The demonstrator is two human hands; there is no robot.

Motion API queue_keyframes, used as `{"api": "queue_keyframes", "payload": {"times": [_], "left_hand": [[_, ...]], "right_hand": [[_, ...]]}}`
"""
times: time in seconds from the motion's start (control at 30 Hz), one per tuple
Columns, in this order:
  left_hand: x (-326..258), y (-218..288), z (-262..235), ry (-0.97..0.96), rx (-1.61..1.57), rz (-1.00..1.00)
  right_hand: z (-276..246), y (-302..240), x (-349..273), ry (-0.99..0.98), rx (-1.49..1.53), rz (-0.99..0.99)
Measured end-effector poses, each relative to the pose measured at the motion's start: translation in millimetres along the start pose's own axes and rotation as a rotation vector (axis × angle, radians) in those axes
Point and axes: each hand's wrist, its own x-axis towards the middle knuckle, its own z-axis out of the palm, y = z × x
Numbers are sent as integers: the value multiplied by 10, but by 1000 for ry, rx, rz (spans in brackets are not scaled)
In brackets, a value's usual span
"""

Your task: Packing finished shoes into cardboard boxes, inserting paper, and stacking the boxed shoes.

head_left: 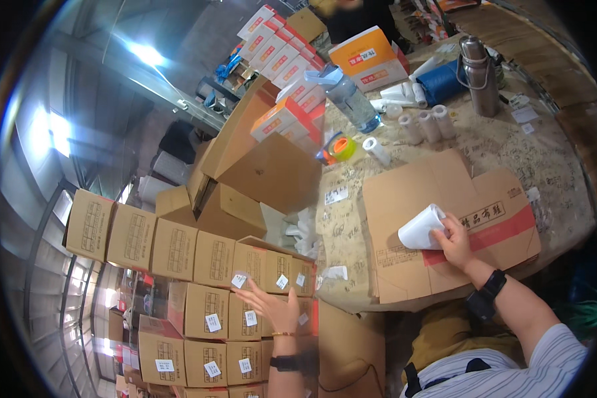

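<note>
My right hand [453, 240] is closed around a loosely coiled roll of white labels [418, 229], thumb on its near side. Beneath it lies flattened cardboard [404, 189], brown with a red band, on the table. Out to the left, my left hand [272, 306] has its fingers stretched toward a stack of brown cartons. Its fingertips are at a small white label [239, 281] on the face of a carton [213, 257]; whether the label is fully stuck down I cannot tell. Several cartons around and below it bear similar labels, such as a lower carton [205, 312].
A large open carton [272, 172] stands behind the stack. Along the table are a water bottle [353, 103], tape rolls [342, 147], several white label rolls [442, 121] and a steel flask [479, 79]. Orange-and-white boxes [368, 60] stand farther back, near another person [361, 23].
</note>
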Motion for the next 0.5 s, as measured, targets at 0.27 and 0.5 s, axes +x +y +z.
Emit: {"api": "queue_keyframes", "payload": {"times": [0.27, 0.5], "left_hand": [[857, -361, -124, -176, -1025, -341], [897, -296, -156, -159, -575, -310]], "right_hand": [[28, -23, 11, 38, 35, -46], [32, -4, -1, 8, 76, -39]]}}
